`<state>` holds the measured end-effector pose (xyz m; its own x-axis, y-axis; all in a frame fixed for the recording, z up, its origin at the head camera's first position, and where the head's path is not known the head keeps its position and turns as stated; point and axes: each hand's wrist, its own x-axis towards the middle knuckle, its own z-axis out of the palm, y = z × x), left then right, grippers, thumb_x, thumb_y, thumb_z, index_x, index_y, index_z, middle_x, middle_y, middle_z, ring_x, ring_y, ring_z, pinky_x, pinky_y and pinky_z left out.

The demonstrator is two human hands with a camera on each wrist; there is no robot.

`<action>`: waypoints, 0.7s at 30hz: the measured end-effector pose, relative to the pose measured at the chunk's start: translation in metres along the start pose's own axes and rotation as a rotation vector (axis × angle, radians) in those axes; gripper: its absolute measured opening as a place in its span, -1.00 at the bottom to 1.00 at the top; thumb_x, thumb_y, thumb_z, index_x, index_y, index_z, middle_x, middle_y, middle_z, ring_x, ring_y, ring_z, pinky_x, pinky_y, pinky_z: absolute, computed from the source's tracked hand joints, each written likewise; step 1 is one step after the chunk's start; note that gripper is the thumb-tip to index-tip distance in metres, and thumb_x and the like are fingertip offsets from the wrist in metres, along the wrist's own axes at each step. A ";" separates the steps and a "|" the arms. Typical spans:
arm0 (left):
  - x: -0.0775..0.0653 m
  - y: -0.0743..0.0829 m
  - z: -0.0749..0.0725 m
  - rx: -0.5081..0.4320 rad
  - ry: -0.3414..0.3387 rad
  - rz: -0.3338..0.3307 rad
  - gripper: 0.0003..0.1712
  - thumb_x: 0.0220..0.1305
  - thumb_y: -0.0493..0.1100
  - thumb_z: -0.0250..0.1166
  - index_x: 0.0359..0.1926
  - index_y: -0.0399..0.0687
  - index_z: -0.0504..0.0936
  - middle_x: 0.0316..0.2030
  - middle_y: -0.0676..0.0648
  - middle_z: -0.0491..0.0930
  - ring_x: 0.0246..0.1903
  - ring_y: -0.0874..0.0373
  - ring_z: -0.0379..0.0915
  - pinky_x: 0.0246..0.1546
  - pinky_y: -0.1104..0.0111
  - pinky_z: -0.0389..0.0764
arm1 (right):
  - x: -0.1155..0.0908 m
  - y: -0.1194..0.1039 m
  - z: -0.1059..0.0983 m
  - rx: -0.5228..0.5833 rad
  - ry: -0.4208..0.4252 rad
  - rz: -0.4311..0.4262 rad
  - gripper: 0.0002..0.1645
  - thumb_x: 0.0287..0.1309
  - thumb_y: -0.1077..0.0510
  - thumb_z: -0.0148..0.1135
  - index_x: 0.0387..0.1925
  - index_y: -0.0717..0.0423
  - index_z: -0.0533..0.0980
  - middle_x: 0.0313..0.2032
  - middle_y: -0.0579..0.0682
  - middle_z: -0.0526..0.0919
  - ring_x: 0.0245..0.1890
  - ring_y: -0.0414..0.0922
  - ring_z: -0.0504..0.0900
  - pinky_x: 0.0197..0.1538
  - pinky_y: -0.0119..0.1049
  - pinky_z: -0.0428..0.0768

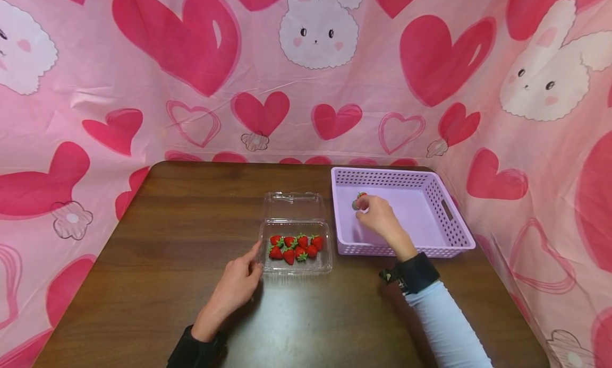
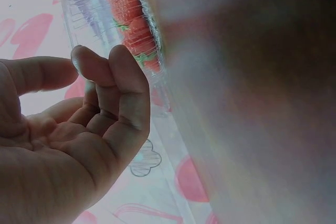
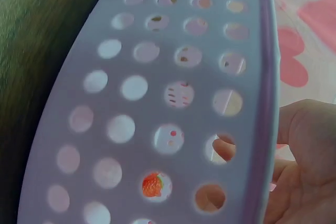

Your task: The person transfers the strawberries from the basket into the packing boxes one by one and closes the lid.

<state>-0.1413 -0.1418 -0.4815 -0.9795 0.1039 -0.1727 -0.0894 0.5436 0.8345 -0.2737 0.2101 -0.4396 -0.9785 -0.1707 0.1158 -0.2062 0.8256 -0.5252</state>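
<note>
Several red strawberries with green leaves [image 1: 289, 256] lie in the tray half of a clear hinged plastic box [image 1: 296, 270], its lid laid back. My left hand [image 1: 234, 280] rests at the box's left side, index finger along the rim, the other fingers loosely bent. My right hand [image 1: 381, 217] reaches inside the purple basket [image 1: 406, 250], thumb and forefinger apart. Right at its fingertips, on the basket's left side, is a strawberry [image 1: 355, 204], partly covered by the fingers. In the right wrist view, red strawberry [image 3: 153, 184] shows through a hole in the basket wall, beside the fingers.
The dark wooden table [image 1: 191, 208] carries the box in the middle and the basket at the right. A pink cloth [image 1: 306, 108] with hearts and rabbits hangs behind and along both sides. The basket's perforated wall [image 3: 131, 61] covers much of the right wrist view.
</note>
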 end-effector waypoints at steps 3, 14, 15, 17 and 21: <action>0.000 0.000 0.000 0.007 0.006 0.005 -0.28 0.51 -0.28 0.20 0.61 -0.19 0.25 -0.52 -0.07 0.43 -0.65 0.08 0.40 -0.61 0.34 0.44 | 0.002 0.004 -0.001 0.006 -0.009 -0.005 -0.70 0.11 0.30 0.29 -0.10 0.33 0.67 -0.16 0.30 0.70 -0.10 0.28 0.65 -0.01 0.18 0.54; -0.001 -0.001 0.001 -0.001 0.005 0.003 -0.28 0.51 -0.28 0.20 0.61 -0.20 0.24 -0.51 -0.08 0.42 -0.66 0.07 0.40 -0.62 0.34 0.44 | 0.009 0.014 0.006 -0.015 -0.033 0.012 -0.54 0.12 0.31 0.29 0.09 0.37 0.59 0.03 0.41 0.65 -0.10 0.26 0.70 0.03 0.23 0.56; -0.002 -0.001 0.001 -0.003 0.004 0.002 -0.28 0.51 -0.28 0.20 0.61 -0.19 0.23 -0.51 -0.08 0.42 -0.66 0.07 0.41 -0.62 0.34 0.44 | 0.010 0.015 0.006 -0.018 -0.034 0.011 -0.53 0.12 0.31 0.30 0.10 0.37 0.58 0.03 0.42 0.65 -0.10 0.27 0.70 0.03 0.24 0.56; -0.002 -0.001 0.000 -0.004 0.003 -0.004 -0.27 0.51 -0.28 0.20 0.62 -0.19 0.23 -0.51 -0.09 0.42 -0.66 0.06 0.41 -0.61 0.33 0.45 | 0.011 0.016 0.006 -0.023 -0.037 0.010 -0.51 0.12 0.32 0.30 0.13 0.38 0.58 0.05 0.43 0.65 -0.09 0.28 0.69 0.04 0.25 0.56; -0.001 0.000 0.000 -0.010 -0.005 -0.018 -0.26 0.52 -0.27 0.21 0.62 -0.18 0.22 -0.50 -0.10 0.43 -0.64 0.05 0.42 -0.59 0.34 0.47 | 0.013 0.018 0.006 -0.034 -0.045 0.006 -0.50 0.14 0.33 0.29 0.15 0.39 0.57 0.04 0.40 0.67 -0.12 0.26 0.67 0.00 0.24 0.56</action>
<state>-0.1402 -0.1418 -0.4814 -0.9767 0.0982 -0.1906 -0.1092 0.5372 0.8363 -0.2897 0.2191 -0.4527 -0.9791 -0.1894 0.0741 -0.2009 0.8445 -0.4964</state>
